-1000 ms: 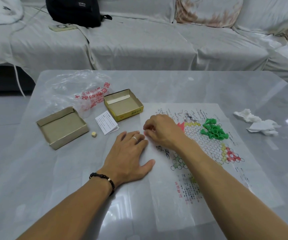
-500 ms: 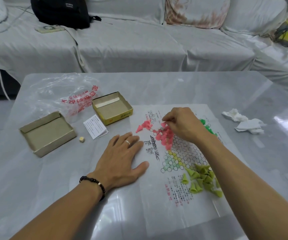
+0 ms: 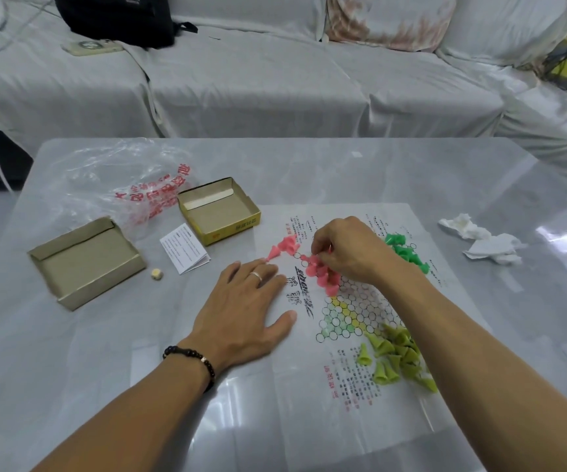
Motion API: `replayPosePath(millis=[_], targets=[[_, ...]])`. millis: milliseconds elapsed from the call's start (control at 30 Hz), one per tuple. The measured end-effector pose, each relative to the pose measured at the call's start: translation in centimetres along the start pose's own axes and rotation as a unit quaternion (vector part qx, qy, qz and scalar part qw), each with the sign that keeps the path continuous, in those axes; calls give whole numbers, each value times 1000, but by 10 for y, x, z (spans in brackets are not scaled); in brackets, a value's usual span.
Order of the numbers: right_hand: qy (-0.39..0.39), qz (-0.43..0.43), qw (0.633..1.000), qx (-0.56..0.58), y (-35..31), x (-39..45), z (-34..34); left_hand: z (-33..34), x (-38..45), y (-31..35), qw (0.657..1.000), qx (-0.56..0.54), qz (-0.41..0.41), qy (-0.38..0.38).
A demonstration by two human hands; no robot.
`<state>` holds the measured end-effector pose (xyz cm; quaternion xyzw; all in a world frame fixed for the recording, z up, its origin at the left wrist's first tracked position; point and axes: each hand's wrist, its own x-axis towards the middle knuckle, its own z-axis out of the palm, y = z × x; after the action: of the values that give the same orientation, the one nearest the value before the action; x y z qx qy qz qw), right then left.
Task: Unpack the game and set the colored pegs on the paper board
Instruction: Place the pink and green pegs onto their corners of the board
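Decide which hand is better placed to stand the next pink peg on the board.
Right hand: its fingertips already pinch among the pink cone-shaped plastic pegs. The left hand lies flat, steadying the paper board.

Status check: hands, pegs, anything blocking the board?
Left hand flat, pressing the board. Right hand pinching a pink peg over the pile. Green pegs and yellow-green pegs lying loose on board.

Pink pegs (image 3: pixel 321 272) crowd board centre, yellow-green pegs (image 3: pixel 396 357) near corner, boxes (image 3: pixel 86 264) left
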<state>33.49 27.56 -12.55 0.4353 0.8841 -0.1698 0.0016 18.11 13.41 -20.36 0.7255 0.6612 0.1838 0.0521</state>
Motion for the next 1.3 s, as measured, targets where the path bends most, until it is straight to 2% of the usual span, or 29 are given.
replayPosePath(millis=[133,300,467,667,733,867,1000,1100,1300], targets=[[-12,10,999,31,-2,-2,-3,0,0,0,1000,2,-2,0],[68,-60,996,-20,-13,11,0,0,0,1,1000,14,-9,7],[8,-126,987,-103,-36,35,21,1,0,2,1000,16,-5,24],[12,-157,976,-148,-41,41,23,1,0,1,1000,15,-7,11],[40,-145,982,-113,-38,40,21,1,-1,1,1000,14,-7,15],[124,-86,987,48,-23,28,9,2,-1,0,1000,18,-6,20],[128,-20,984,121,-2,13,-5,1,-1,1,999,24,-3,21],[129,12,983,129,9,6,-11,2,-1,2,1000,23,-1,22],[104,19,988,114,14,2,-10,2,-1,1,1000,21,0,20]])
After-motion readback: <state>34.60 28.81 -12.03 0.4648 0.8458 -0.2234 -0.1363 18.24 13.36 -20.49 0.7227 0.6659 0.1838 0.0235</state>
